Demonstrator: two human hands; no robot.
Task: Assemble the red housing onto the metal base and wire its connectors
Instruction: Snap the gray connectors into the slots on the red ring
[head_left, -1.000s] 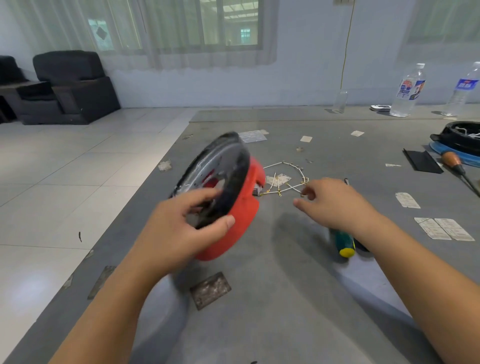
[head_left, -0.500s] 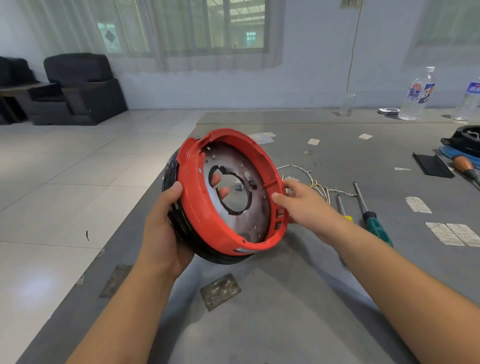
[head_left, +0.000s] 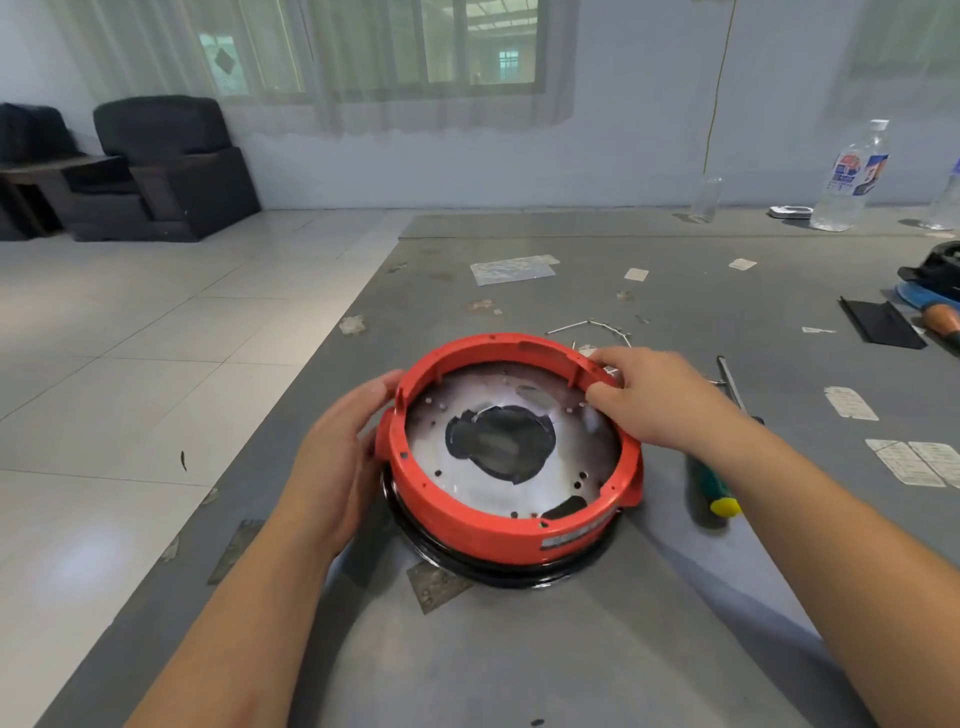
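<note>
Both hands steady the red housing (head_left: 467, 525): left hand (head_left: 337, 457) cups its side, right hand (head_left: 649, 395) pinches the rim, seated over metal base (head_left: 467, 467) near the table's (head_left: 519, 675) left edge. Wiring looks next.

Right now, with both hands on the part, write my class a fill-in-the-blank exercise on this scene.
1. The housing ringing the metal base is coloured ____.
2. The right hand pinches the housing's far ____.
3. The screwdriver beside the housing has a green handle with a ____ tip.
4. The left hand rests against the housing's ____ side.

Missing words: red; rim; yellow; left
</note>
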